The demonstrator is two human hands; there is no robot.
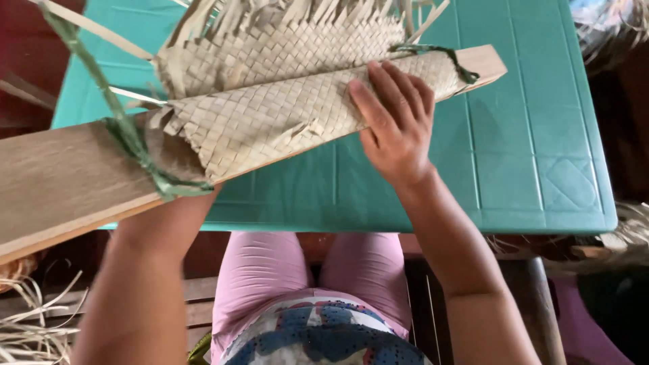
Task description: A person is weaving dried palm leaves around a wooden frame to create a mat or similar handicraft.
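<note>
A pale woven palm-leaf mat (270, 74) is wrapped over a long wooden board (61, 182) that slants across the teal table (514, 162). Green strips (135, 149) tie the weave to the board near its left part, and another green tie (439, 54) sits near the far end. My right hand (395, 125) lies flat on the woven piece, fingers spread and pressing it against the board. My left forearm (162, 236) reaches up under the board; the left hand itself is hidden behind it. Loose leaf ends fringe the top edge.
Loose dry palm strips (27, 318) lie on the floor at lower left, and more fibres (615, 27) at the upper right. The table's near edge (405, 226) runs just above my lap. A dark wooden bench slat (527, 297) is below right.
</note>
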